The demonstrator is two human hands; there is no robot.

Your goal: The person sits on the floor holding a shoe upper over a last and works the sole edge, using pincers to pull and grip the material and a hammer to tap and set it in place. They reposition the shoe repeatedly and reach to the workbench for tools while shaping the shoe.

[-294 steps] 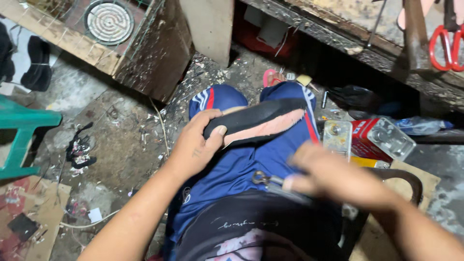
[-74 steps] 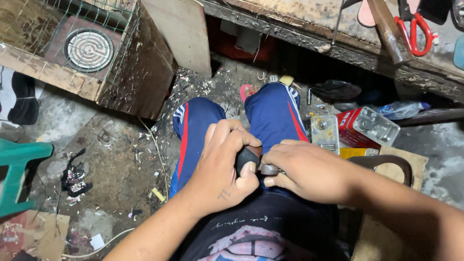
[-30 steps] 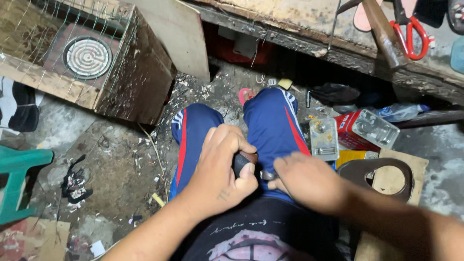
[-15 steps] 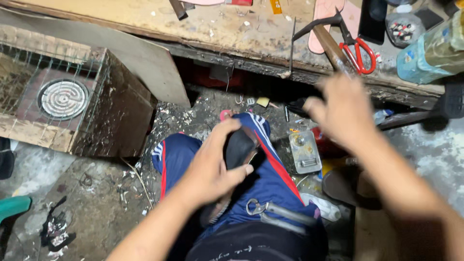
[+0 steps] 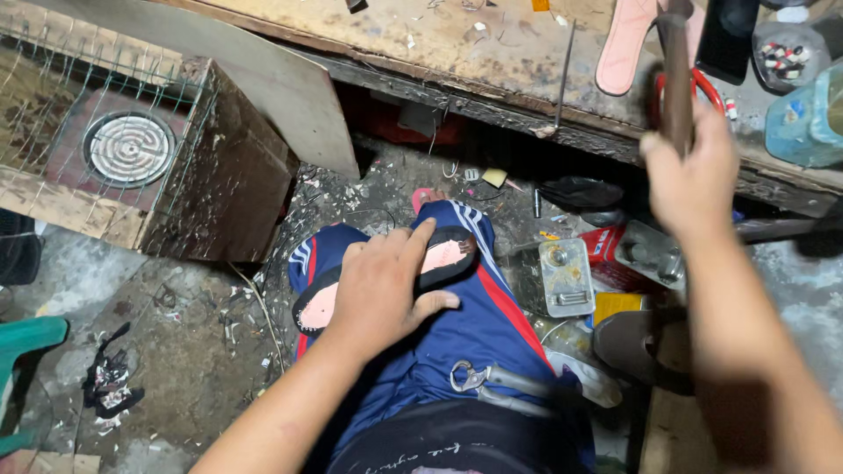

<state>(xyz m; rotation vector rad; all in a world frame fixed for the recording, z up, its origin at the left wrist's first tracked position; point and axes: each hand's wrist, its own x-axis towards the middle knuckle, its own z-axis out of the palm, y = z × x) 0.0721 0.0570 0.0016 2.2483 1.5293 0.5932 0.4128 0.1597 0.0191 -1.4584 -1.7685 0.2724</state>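
Note:
I sit with blue track trousers on, and a black shoe sole with a pink inner face (image 5: 446, 254) lies across my thighs. My left hand (image 5: 382, 290) presses down on its middle, fingers spread over it. My right hand (image 5: 694, 171) is raised to the workbench edge and is closed round a brown wooden tool handle (image 5: 677, 79); the tool's head is out of view. Metal pliers (image 5: 492, 382) rest loose on my lap near my waist.
The scarred wooden workbench (image 5: 439, 44) carries a pink insole (image 5: 625, 44), red-handled scissors (image 5: 700, 81) and a blue plastic bottle (image 5: 803, 123). A mesh-fronted wooden box with a round coil (image 5: 130, 147) stands at left. Metal tins (image 5: 566, 276) and a green stool (image 5: 26, 338) sit on the littered floor.
My right hand left the pliers on my lap, rose to the bench and closed on the wooden handle. My left hand laid the sole flat across my thighs.

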